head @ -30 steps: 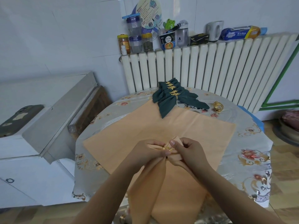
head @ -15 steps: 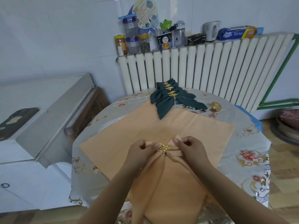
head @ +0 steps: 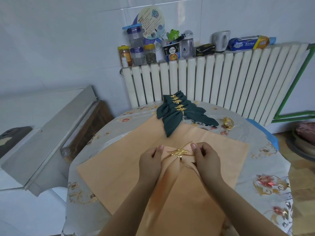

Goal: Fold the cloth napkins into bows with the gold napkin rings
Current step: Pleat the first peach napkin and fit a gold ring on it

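Both hands worked one peach napkin (head: 172,169) at the near-centre of the round table (head: 265,171). Left hand (head: 150,161) pinched the gathered cloth just left of the gold leaf napkin ring (head: 179,152), thumb on top, fingers curled under. Right hand (head: 205,159) pinched the fold just right of the ring, same way. Ring sat around the bunched middle of the napkin, leaf ornament facing up, w/ short loops fanned to either side and two long tails hanging down toward the person, btwn the forearms.

Under it lay a flat stack of peach napkins (head: 119,160), spread diagonally on the floral tablecloth. At the far edge, a pile of dark green napkin bows (head: 173,114), each w/ a gold leaf ring, overlapped the far corner of the peach stack. A few loose gold rings (head: 228,123) sat right of the green pile, apart from it.

Behind the table stood a white radiator (head: 221,79), its top crowded w/ jars, a noodle cup, a mug and a kitchen-roll pack. A white appliance (head: 42,142) stood to the left.
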